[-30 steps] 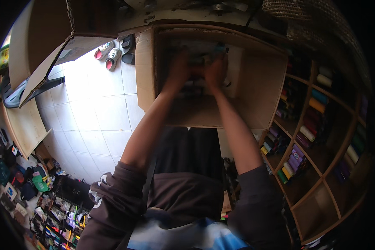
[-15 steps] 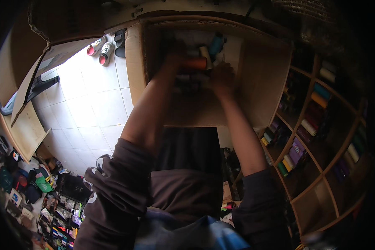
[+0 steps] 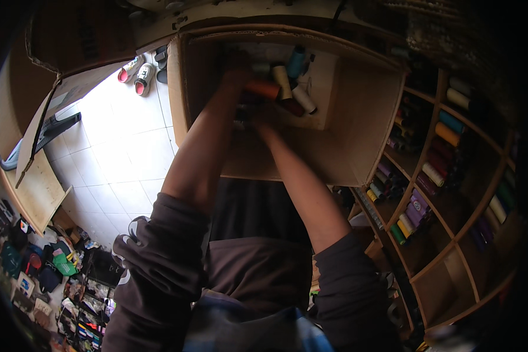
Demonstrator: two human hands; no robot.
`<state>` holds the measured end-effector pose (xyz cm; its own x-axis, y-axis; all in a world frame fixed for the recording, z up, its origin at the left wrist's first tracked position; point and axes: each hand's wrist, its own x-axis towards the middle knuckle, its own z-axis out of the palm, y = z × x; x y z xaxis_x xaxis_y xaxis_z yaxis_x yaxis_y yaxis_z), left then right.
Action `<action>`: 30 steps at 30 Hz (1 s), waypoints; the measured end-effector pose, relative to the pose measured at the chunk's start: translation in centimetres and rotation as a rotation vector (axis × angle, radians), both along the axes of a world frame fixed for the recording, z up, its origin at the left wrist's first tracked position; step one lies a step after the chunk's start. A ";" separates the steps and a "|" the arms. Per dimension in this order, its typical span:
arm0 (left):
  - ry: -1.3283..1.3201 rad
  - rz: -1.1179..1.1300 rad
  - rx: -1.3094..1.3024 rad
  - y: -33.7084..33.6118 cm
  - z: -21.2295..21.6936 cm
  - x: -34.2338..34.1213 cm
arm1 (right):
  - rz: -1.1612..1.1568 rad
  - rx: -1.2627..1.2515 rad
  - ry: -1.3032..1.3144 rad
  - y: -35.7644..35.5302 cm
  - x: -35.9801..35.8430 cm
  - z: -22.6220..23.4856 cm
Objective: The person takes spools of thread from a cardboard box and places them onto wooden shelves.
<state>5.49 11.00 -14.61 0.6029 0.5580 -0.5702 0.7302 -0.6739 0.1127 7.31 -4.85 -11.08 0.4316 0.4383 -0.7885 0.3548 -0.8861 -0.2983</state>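
Where the orange spool (image 3: 265, 89) leans near the cream spool (image 3: 283, 81) inside the cardboard box (image 3: 362, 114), the left hand (image 3: 236, 63) reaches past its left end and the right hand (image 3: 266, 116) works nearer; shadow and blur hide whether either grips. A hurried sweep could send the loosely heaped spools rolling.

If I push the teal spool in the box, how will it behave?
The teal spool would probably roll sideways, since its body looks round. It should keep its shape when gripped, as its sides look straight and firm. The cream spool close on its left may block a roll that way.
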 end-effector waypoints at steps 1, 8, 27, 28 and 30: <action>0.004 0.002 -0.001 -0.1 -0.4 -0.5 | -0.040 -0.046 0.056 0.1 0.3 -0.2; -0.096 0.118 0.013 0.1 -1.2 -1.5 | -0.122 0.106 0.117 -0.1 0.3 -2.1; -0.673 0.542 -0.390 -0.5 5.6 -0.5 | -0.535 0.288 0.458 -3.1 6.9 8.6; -0.677 0.532 -0.388 -0.8 6.0 -0.9 | -0.536 0.326 0.433 -3.4 7.4 10.5; -0.653 0.616 -0.199 -1.3 7.5 -2.5 | -0.559 0.447 0.424 -4.3 8.3 11.5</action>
<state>2.95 9.67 -7.09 0.4677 0.8156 -0.3406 0.7040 -0.1107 0.7015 15.63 -9.17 0.42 0.3844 0.5577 -0.7356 -0.3242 -0.6645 -0.6733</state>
